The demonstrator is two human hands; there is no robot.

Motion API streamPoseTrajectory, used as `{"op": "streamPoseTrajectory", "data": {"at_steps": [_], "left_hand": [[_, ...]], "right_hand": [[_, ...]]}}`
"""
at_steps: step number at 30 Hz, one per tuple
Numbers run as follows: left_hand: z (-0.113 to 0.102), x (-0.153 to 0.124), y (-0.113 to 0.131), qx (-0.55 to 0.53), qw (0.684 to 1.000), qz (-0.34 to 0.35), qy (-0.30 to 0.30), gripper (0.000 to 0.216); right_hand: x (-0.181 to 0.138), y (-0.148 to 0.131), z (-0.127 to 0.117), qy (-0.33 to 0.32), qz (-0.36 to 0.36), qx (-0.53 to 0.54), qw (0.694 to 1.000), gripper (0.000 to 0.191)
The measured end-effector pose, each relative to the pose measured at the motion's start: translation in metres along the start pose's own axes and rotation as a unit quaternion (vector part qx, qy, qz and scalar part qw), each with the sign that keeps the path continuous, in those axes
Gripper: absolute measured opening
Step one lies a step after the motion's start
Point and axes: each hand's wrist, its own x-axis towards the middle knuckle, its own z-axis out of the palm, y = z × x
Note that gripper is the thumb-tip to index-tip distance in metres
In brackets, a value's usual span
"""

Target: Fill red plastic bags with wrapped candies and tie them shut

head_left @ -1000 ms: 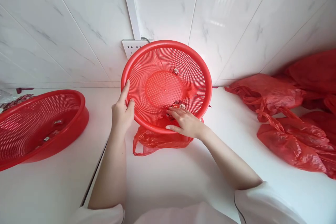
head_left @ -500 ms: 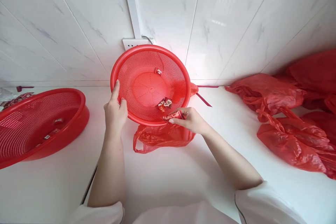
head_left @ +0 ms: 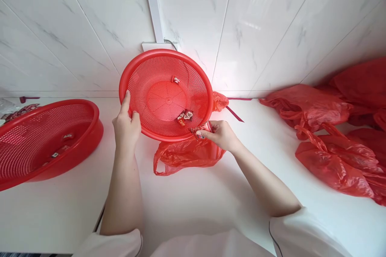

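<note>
My left hand (head_left: 127,125) grips the left rim of a red perforated plastic basket (head_left: 169,102), tilted so its inside faces me. A few small wrapped sweets (head_left: 184,116) lie low in the basket, and another wrapped sweet (head_left: 175,80) rests higher up its wall. At the lower right rim, my right hand (head_left: 223,134) is closed on red wrapped sweets (head_left: 204,130); how many is partly hidden by the fingers. Under the basket, a red plastic bag (head_left: 188,158) lies on the white table, its handle loop toward the left.
A second red basket (head_left: 96,118) stands at the left with several wrapped sweets (head_left: 66,136) inside. Filled red plastic bags (head_left: 331,156) are heaped at the right. A dark red ribbon (head_left: 235,114) lies near the tiled wall, below a power socket (head_left: 147,46).
The basket and my left hand have shifted a little to the left. My right hand keeps hold of the wrapped sweets, now just outside the basket's lower right rim.
</note>
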Motion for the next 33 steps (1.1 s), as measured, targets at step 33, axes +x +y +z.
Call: {"op": "streamPoseTrajectory", "data": {"at_steps": [33], "left_hand": [[0.001, -0.021, 0.041, -0.082, 0.99, 0.069, -0.094, 0.062]], "right_hand": [[-0.002, 0.008, 0.009, -0.16, -0.042, -0.324, 0.932, 0.074]]}}
